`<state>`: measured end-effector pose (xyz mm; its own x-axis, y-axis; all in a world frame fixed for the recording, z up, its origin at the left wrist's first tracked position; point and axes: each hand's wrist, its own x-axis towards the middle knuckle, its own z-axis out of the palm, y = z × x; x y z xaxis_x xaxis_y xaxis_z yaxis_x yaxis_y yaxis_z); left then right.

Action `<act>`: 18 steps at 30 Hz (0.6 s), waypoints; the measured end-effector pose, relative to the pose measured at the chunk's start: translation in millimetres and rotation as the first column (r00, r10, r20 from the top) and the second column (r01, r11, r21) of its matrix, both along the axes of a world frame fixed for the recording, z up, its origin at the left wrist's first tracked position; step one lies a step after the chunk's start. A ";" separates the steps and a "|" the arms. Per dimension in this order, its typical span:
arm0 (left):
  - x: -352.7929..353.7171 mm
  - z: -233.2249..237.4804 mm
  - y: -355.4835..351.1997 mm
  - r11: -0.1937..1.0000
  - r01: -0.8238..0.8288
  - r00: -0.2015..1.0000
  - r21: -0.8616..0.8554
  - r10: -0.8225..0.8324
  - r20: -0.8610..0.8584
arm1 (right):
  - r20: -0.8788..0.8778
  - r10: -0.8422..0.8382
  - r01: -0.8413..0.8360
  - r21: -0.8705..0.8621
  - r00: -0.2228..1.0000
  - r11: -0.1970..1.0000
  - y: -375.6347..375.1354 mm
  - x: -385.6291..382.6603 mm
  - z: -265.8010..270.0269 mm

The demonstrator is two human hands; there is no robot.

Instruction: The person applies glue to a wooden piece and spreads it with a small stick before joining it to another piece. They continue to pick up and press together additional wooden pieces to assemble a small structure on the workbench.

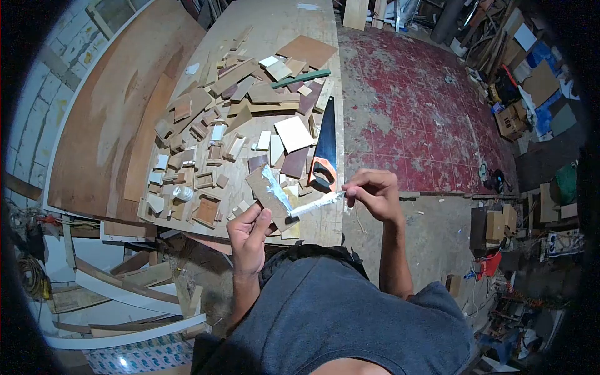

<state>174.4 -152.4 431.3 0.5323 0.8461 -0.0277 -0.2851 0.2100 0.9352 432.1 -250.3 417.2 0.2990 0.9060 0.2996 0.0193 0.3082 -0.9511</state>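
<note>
My left hand (248, 232) grips a small flat piece of brown board (262, 190) by its lower edge, thumb on top. A crumpled, whitish-blue smear (275, 186) runs along the face of this board. My right hand (377, 192) pinches the far end of a thin, white, rough-surfaced strip (315, 204) between thumb and fingertips. The strip's other end, which has a dark tip, overlaps the board's lower right corner; what the strip is made of I cannot tell. Just beyond my hands lies a handsaw (324, 150) with an orange and black handle.
Many wood offcuts (250, 94) cover the plywood worktable (275, 25), with a green strip (301, 78) and a small clear jar (182, 193) among them. A large wooden panel (119, 106) leans at the left. Worn red floor (406, 112) and piled boxes (511, 120) are on the right.
</note>
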 end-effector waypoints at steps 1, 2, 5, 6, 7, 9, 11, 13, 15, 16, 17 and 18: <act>-0.7 -2.7 1.0 0.999 0.021 1.000 0.047 -0.021 -0.004 | -0.002 -0.006 0.006 0.000 1.000 1.000 1.5 -1.4 -0.8; 0.7 -2.9 0.4 0.998 0.027 1.000 0.048 -0.026 -0.005 | 0.001 -0.020 0.020 -0.035 1.000 0.999 3.7 -3.1 -1.2; 7.9 2.1 -3.4 1.000 -0.015 1.000 0.005 0.015 -0.008 | 0.014 -0.024 0.025 -0.075 1.000 0.997 5.8 -1.3 -3.1; 9.3 3.4 -3.8 0.999 -0.036 0.999 -0.001 0.036 -0.003 | 0.040 0.007 -0.003 -0.104 0.999 0.995 4.1 2.5 -4.3; 9.7 4.3 -3.4 0.998 -0.059 0.998 -0.007 0.059 0.003 | 0.066 0.041 -0.032 -0.133 0.997 0.991 3.2 6.0 -5.5; 4.0 -3.3 0.8 0.999 -0.049 0.999 0.011 0.049 -0.008 | 0.040 0.049 -0.043 -0.138 0.998 0.990 1.1 9.8 -10.1; 2.5 -6.2 3.2 0.999 -0.035 0.999 0.026 0.035 -0.020 | 0.014 0.054 -0.051 -0.145 0.998 0.988 1.0 9.5 -10.2; 3.6 -5.4 2.5 0.998 -0.039 0.998 0.044 0.041 -0.039 | -0.049 -0.001 -0.004 -0.096 0.999 0.995 2.2 5.1 -7.7; 6.0 -1.4 0.0 0.999 -0.027 0.999 0.039 0.029 -0.026 | -0.054 0.002 -0.006 -0.071 0.999 0.997 6.2 1.4 -8.6; 6.7 -0.6 -1.1 0.999 -0.020 1.000 0.034 0.020 -0.011 | -0.056 0.009 -0.011 -0.045 0.998 0.999 7.6 0.2 -9.3; 6.5 -1.9 -1.5 0.999 -0.018 1.000 0.030 0.019 -0.014 | -0.059 0.007 -0.010 -0.049 0.998 0.999 7.9 -0.5 -10.5; 5.7 -3.9 -1.3 1.000 -0.005 1.000 0.029 0.005 -0.006 | -0.058 0.007 -0.011 -0.062 0.998 0.998 8.5 -0.9 -12.5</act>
<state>180.1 -153.7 427.4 0.5277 0.8494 -0.0064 -0.2803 0.1812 0.9427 431.2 -241.8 404.7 0.3058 0.9252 0.2248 -0.0389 0.2480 -0.9680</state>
